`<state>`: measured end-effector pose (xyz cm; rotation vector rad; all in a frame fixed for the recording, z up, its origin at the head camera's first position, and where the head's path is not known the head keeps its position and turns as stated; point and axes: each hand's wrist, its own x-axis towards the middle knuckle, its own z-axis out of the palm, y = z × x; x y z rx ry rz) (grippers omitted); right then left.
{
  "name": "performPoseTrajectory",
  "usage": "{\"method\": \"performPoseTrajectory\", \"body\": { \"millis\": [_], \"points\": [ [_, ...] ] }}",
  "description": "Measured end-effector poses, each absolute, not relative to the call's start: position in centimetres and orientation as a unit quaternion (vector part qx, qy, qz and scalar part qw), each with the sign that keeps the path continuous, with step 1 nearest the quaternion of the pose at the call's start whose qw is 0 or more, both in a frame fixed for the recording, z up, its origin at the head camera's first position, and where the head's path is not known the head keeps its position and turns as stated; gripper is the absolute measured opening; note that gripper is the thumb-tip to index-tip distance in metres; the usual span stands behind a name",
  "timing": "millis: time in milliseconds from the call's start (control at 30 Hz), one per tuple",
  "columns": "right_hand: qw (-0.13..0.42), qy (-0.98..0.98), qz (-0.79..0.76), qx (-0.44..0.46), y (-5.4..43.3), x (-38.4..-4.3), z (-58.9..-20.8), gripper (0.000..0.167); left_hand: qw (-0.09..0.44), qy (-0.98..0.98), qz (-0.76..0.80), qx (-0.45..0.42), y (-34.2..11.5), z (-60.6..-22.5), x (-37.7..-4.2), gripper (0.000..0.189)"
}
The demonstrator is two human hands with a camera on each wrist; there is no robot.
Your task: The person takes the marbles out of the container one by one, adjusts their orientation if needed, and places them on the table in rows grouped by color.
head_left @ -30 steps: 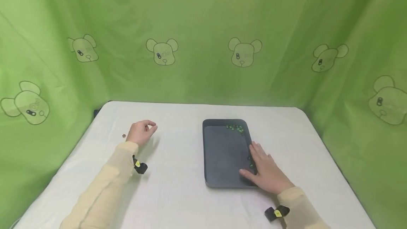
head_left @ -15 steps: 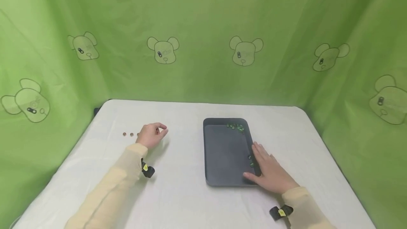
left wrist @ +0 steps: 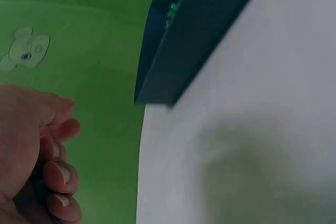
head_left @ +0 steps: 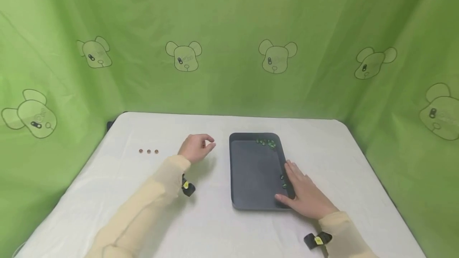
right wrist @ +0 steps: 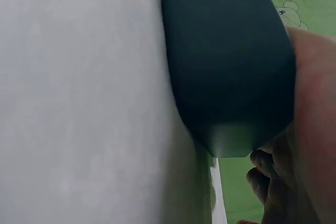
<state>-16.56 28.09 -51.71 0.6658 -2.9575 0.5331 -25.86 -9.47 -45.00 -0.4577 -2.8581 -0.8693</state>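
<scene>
A dark grey rectangular tray (head_left: 251, 174) lies on the table. Small green glassy pieces (head_left: 271, 144) cluster in its far right corner, and a couple more (head_left: 284, 186) sit along its right side. My right hand (head_left: 305, 194) rests on the tray's right edge, fingers extended and thumb over the inside. Left of the tray, my left hand (head_left: 195, 147) hovers with loosely bent fingers; a gap shows between thumb and index fingertip, and nothing is visible there. Three small reddish-brown round pieces (head_left: 148, 151) lie in a row farther left. The left wrist view shows curled fingers (left wrist: 63, 177) near the tray wall (left wrist: 184, 56).
A white cloth (head_left: 201, 230) covers the table. Green curtains (head_left: 229, 90) with bear-head outlines surround its back and sides. Each sleeve carries a small black strapped device, the left one (head_left: 187, 187) and the right one (head_left: 317, 241).
My left hand has moved right, away from the brown pieces and closer to the tray, uncovering the row of three. My right hand stays on the tray edge.
</scene>
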Motion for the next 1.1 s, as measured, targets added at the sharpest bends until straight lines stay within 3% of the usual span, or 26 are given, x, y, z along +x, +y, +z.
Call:
{"method": "performPoseTrajectory", "body": {
  "millis": [500,1100],
  "points": [
    [0.029,-0.960,0.181,0.212,28.3,-16.9,-52.1,0.106,0.004,-0.951,-0.207,-0.231,1.9,-45.1,-29.3,0.025],
    [0.023,-0.961,0.185,0.203,27.9,-16.9,-52.0,0.105,-0.035,-0.956,-0.205,-0.210,9.7,-49.5,-31.1,0.029]
  ]
}}
